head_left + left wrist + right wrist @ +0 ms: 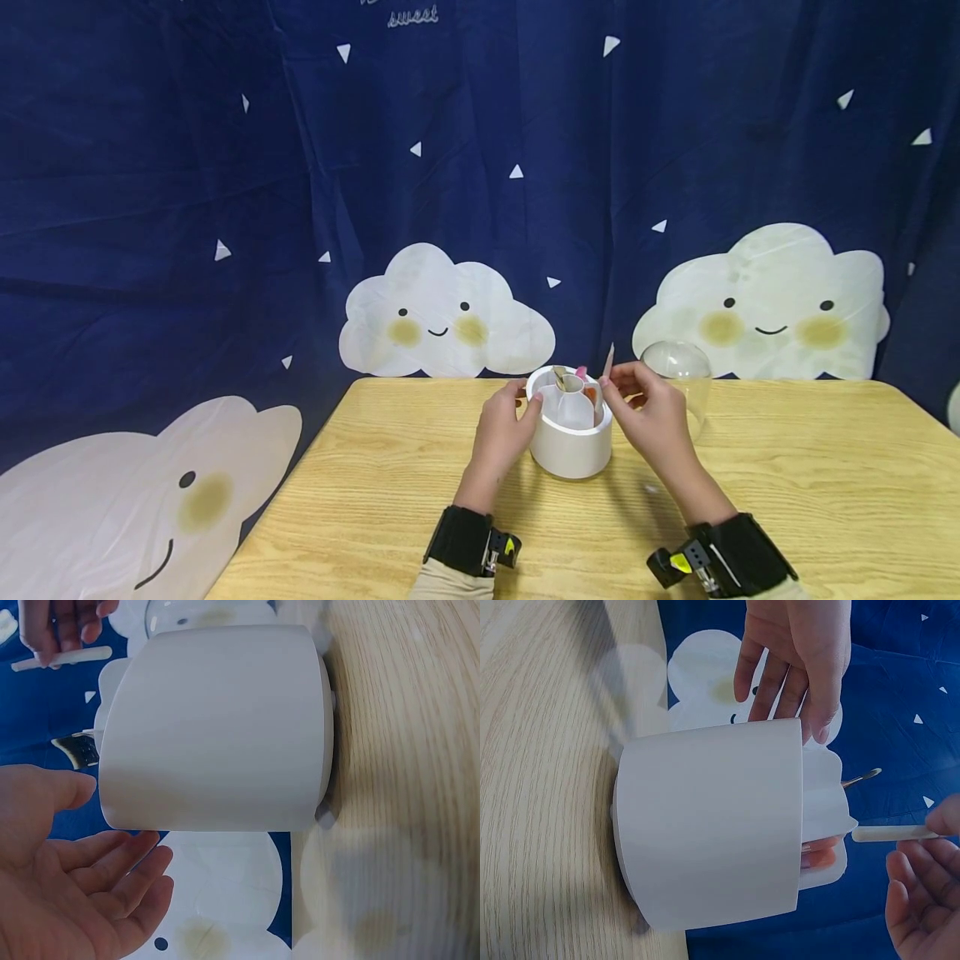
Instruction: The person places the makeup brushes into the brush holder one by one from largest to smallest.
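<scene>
A white round organizer (570, 454) with inner dividers (575, 411) stands upright on the table. My left hand (504, 427) is at its left side, fingertips right at the wall near the rim, with the fingers loosely extended in the left wrist view. Between thumb and fingers, my right hand (654, 410) pinches a slim pale stick (889, 833) close to the organizer's right rim. One stick end is pointed in the head view. A small brush (862, 778) sticks out of the organizer, and something orange-pink (819, 855) shows inside it.
Behind my right hand stands a clear dome (678, 362) on the wooden table (810, 483). A dark blue curtain (465, 100) with printed clouds hangs along the table's back edge.
</scene>
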`<state>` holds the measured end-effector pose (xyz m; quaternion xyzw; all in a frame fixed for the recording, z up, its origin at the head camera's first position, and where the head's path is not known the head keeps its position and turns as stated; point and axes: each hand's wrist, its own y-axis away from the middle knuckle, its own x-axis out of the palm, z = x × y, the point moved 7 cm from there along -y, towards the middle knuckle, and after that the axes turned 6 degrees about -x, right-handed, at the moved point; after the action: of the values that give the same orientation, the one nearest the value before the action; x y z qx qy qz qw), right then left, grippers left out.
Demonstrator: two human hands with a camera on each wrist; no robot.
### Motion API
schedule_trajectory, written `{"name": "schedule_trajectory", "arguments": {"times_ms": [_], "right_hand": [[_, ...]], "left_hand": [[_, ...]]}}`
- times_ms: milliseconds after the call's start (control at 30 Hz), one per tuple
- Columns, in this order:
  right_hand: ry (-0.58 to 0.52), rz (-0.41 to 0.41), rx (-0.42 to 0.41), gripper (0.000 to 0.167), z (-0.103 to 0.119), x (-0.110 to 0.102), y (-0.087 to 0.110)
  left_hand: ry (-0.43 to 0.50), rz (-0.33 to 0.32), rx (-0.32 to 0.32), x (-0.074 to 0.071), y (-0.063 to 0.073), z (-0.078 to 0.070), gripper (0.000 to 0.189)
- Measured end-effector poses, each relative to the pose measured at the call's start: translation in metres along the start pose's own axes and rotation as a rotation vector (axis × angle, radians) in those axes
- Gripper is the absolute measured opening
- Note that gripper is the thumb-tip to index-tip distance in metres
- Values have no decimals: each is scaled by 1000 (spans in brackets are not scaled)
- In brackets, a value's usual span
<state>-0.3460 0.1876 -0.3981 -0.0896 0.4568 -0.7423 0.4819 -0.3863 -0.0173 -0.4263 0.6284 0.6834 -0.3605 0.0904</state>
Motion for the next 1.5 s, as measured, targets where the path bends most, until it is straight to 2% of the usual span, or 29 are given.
{"name": "schedule_trajectory", "arguments": {"times_ms": [167,400,667,1500], "right_hand": [[2,-5,-5,8,1,0,0],[5,2,2,7,2,0,1],[3,3,-7,7,1,1,0],[39,50,-9,8,-1,5,2]], "left_hand": [[-17,7,-30,1,-1,3,37],[-65,-9,-14,0,0,3,37],[-95,-21,-27,-2,2,3,36],[-130,-49,-119,-7,1,2,33]]}}
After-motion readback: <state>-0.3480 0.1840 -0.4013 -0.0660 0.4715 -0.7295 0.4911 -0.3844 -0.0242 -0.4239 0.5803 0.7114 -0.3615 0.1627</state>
